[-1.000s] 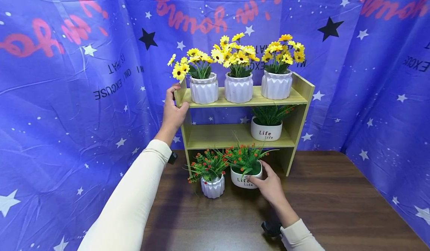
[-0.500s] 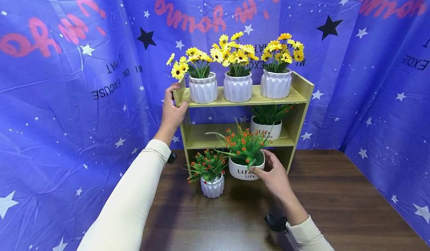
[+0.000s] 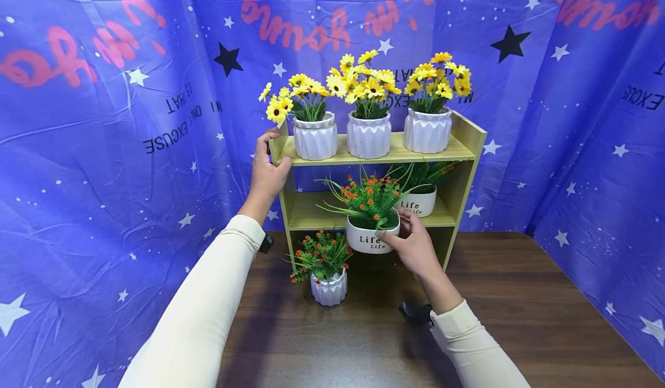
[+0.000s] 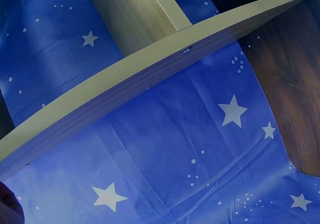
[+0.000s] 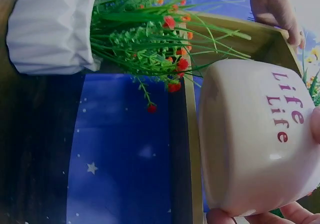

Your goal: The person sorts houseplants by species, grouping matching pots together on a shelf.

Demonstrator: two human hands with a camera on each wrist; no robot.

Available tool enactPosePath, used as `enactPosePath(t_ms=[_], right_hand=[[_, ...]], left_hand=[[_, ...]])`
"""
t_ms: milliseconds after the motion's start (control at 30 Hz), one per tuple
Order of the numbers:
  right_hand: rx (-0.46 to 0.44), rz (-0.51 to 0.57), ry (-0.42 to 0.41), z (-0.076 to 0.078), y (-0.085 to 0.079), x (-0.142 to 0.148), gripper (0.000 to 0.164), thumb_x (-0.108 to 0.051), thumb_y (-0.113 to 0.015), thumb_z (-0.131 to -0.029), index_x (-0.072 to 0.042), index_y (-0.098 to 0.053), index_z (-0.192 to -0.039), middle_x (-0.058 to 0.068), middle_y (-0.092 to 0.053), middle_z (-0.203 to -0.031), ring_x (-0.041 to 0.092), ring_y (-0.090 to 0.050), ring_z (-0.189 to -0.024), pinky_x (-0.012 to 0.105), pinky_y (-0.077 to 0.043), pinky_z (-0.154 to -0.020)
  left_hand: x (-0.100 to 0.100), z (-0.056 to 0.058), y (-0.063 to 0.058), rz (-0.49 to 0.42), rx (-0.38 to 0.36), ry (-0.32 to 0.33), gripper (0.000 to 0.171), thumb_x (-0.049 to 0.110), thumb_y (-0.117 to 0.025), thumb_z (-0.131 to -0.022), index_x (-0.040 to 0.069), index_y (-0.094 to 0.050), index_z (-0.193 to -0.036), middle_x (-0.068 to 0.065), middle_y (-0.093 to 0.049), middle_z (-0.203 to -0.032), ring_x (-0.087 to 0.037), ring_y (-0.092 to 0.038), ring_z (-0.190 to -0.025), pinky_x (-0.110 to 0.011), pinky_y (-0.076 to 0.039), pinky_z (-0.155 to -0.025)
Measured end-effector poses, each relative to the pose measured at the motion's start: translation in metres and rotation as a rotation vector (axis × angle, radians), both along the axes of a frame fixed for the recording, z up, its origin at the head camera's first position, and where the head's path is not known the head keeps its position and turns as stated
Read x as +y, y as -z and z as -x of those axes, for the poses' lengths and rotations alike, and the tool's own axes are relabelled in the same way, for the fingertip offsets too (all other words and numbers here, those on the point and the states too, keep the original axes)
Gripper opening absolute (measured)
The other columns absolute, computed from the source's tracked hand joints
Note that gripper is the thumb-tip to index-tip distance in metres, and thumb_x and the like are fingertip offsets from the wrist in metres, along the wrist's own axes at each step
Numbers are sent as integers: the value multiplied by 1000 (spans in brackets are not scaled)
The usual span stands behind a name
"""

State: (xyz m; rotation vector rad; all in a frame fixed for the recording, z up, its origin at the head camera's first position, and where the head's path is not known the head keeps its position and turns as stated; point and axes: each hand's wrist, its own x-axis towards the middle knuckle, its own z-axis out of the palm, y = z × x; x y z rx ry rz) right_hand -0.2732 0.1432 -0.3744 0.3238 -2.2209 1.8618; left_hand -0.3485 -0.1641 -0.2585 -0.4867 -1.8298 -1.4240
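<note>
My left hand (image 3: pixel 267 174) grips the upper left side of a wooden shelf (image 3: pixel 317 219), thumb in front and fingers behind. In my right hand (image 3: pixel 415 246) is a white oval flowerpot (image 3: pixel 363 239) marked "Life", with an orange-flowered plant; the thumb lies on its front. The right wrist view shows this flowerpot (image 5: pixel 260 139) large, fingers under its side. It hangs off the table in front of the middle board, partly covering a similar pot (image 3: pixel 423 203) standing there at the right. On the table stands a fluted white pot (image 3: pixel 329 290) with red flowers.
Three fluted white pots with yellow flowers, the middle one (image 3: pixel 369 137) among them, stand along the top board. A blue star-patterned curtain (image 3: pixel 156 203) hangs behind and at both sides. The dark wooden table (image 3: pixel 322 347) extends under the shelf.
My right hand has lifted the oval flowerpot from the table up to the middle board's height, slightly leftward. My left hand stays on the shelf's side.
</note>
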Motion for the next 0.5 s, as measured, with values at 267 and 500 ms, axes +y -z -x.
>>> enactPosePath(t_ms=[267,500], right_hand=[[-9,-25,6,17,-7,-5,71,-19,-76,-88,0,-37,-144,21,-52,-140,32,-52,-125,44,-44,-99],[-17,-72,16,32,-14,-12,69,-20,-74,-90,3,-37,-144,23,-56,-133,33,-55,-119,45,-45,-97]], left_hand=[[1,-2,-1,4,-11,4,50,-10,-55,-81,-2,-43,-130,-10,-43,-149,-33,-46,-126,-36,-36,-96],[11,-30,-17,-1,10,26,46,-13,-52,-80,-11,-42,-125,-24,-41,-147,-43,-43,-126,-47,-36,-100]])
